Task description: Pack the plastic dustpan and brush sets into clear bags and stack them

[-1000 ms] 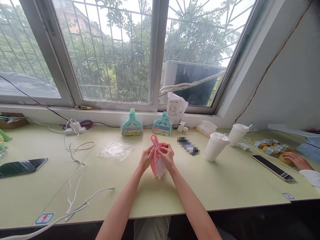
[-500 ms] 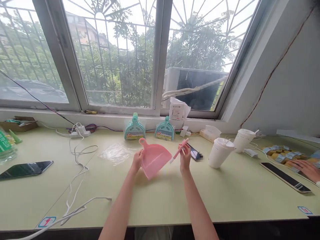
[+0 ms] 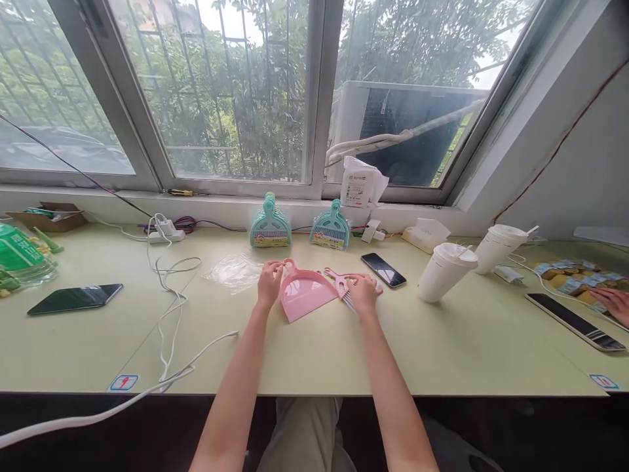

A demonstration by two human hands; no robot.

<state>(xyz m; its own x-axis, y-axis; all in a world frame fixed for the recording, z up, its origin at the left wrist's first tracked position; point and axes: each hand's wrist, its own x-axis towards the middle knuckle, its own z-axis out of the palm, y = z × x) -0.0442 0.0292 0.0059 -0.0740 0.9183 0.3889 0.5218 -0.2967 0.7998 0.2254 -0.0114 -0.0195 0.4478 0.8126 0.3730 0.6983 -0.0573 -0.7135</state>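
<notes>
A pink dustpan (image 3: 309, 292) lies on the table in front of me, its handle pointing toward the window. My left hand (image 3: 270, 283) is closed at its left edge near the handle, with the fingertips partly hidden. Just right of the dustpan is a small pink brush (image 3: 339, 280) with pale bristles, low on the tabletop. My right hand (image 3: 362, 293) is closed over the brush and covers part of it. Crumpled clear plastic wrap (image 3: 233, 272) lies left of my left hand. Behind stand two packs of green dustpan sets, a left pack (image 3: 270, 223) and a right pack (image 3: 331, 226).
A phone (image 3: 384, 269) and two white cups (image 3: 447, 272) are to the right. Another person's hand (image 3: 614, 303) rests by yellow packets (image 3: 570, 278) at the far right. White cables (image 3: 170, 295) and a dark tablet (image 3: 76, 298) lie on the left.
The dustpan has come down from a tilted hold onto the table. My right hand has lowered the brush and turned it flat beside the dustpan. The view has tipped downward.
</notes>
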